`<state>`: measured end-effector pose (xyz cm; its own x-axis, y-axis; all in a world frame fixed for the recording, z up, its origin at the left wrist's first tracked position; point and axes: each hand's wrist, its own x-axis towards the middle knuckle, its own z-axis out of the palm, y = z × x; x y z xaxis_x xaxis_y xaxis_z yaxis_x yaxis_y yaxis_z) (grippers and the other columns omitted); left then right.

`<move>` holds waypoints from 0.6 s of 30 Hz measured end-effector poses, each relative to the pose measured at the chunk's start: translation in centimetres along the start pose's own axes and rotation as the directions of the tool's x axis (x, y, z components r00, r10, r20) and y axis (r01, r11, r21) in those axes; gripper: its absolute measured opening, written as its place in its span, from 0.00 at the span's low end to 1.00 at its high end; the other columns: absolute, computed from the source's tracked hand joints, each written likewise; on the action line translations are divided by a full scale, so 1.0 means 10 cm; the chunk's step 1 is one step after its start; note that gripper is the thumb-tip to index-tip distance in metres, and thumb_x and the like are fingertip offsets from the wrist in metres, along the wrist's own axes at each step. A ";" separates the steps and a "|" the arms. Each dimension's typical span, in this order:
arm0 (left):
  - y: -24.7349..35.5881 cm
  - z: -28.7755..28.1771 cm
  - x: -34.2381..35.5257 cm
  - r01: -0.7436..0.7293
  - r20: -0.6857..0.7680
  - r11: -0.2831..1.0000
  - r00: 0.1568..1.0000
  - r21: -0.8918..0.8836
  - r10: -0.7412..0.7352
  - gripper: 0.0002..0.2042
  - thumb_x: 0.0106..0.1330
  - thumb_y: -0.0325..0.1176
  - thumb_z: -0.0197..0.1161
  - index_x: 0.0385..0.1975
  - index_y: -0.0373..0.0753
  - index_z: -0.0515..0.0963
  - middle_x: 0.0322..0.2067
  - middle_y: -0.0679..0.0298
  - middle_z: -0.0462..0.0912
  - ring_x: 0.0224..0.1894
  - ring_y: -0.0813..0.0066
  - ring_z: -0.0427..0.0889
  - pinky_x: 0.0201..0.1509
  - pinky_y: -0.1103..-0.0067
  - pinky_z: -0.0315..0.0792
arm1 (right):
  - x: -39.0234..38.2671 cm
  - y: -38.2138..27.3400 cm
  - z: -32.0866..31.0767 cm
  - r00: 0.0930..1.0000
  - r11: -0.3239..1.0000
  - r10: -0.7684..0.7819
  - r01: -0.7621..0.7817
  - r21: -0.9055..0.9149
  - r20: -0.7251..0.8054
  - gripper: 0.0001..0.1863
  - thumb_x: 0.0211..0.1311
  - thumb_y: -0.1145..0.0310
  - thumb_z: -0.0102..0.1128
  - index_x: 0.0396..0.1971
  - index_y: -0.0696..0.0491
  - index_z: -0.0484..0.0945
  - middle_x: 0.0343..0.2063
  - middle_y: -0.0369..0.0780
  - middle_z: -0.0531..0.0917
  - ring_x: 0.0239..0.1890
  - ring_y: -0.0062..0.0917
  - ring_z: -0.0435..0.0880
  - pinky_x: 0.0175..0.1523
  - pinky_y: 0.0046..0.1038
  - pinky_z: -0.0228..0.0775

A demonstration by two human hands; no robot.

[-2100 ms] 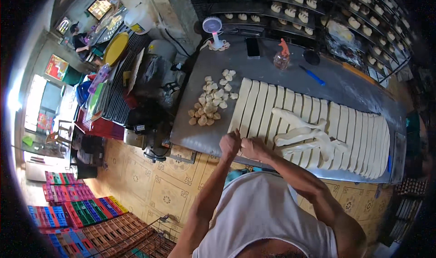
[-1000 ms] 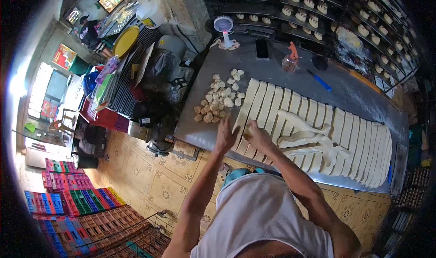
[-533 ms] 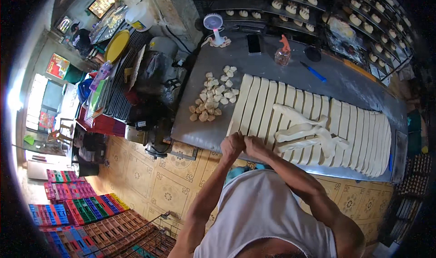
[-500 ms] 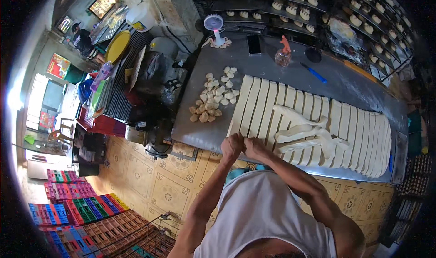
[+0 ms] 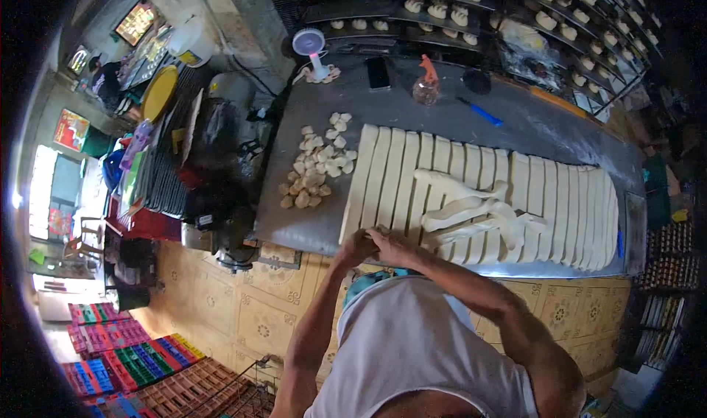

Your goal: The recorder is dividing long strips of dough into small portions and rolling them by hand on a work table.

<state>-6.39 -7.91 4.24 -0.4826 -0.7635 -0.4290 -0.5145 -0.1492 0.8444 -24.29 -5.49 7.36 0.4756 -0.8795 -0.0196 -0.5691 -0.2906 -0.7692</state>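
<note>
Hands (image 5: 392,248), apart a second ago, now together by the dough strips (image 5: 406,175)

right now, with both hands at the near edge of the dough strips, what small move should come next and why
Probably pinch a piece off the leftmost dough strip: the left hand and right hand are close together at its near end, and small dough pieces lie left of it.

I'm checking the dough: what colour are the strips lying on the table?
The dough strips are pale cream, best seen in the head view.

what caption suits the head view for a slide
Left hand and right hand close together by dough strips on a table
</note>
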 end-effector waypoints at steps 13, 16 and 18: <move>0.47 -0.04 -0.02 0.141 -0.597 0.916 0.793 0.375 0.122 0.23 0.75 0.49 0.47 0.28 0.39 0.82 0.23 0.47 0.82 0.28 0.39 0.82 0.31 0.54 0.75 | 0.22 0.01 0.06 0.996 0.966 0.077 -0.088 -0.245 -0.054 0.11 0.56 0.65 0.61 0.30 0.58 0.78 0.25 0.54 0.83 0.30 0.48 0.85 0.35 0.46 0.76; 0.50 -0.26 0.25 0.251 -0.635 0.925 0.772 0.287 -0.013 0.22 0.73 0.50 0.49 0.28 0.39 0.81 0.26 0.45 0.82 0.31 0.38 0.81 0.34 0.53 0.75 | 0.22 -0.49 -0.41 0.985 0.979 0.151 -0.138 -0.152 0.079 0.15 0.58 0.60 0.65 0.32 0.57 0.77 0.26 0.52 0.84 0.29 0.47 0.85 0.37 0.46 0.77; 0.15 -0.49 0.38 0.316 -0.723 0.909 0.690 0.273 -0.023 0.20 0.72 0.49 0.52 0.44 0.37 0.80 0.39 0.42 0.83 0.42 0.41 0.82 0.45 0.55 0.76 | 0.17 -1.08 -0.68 0.946 0.962 -0.271 0.260 0.085 0.179 0.17 0.59 0.56 0.66 0.36 0.56 0.76 0.28 0.51 0.85 0.30 0.50 0.85 0.39 0.47 0.77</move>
<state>-5.51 -14.13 5.45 0.1909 -0.9781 -0.0832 -0.8133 -0.2051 0.5445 -21.89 -6.42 19.97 0.7245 -0.6851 0.0756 -0.3670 -0.4763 -0.7990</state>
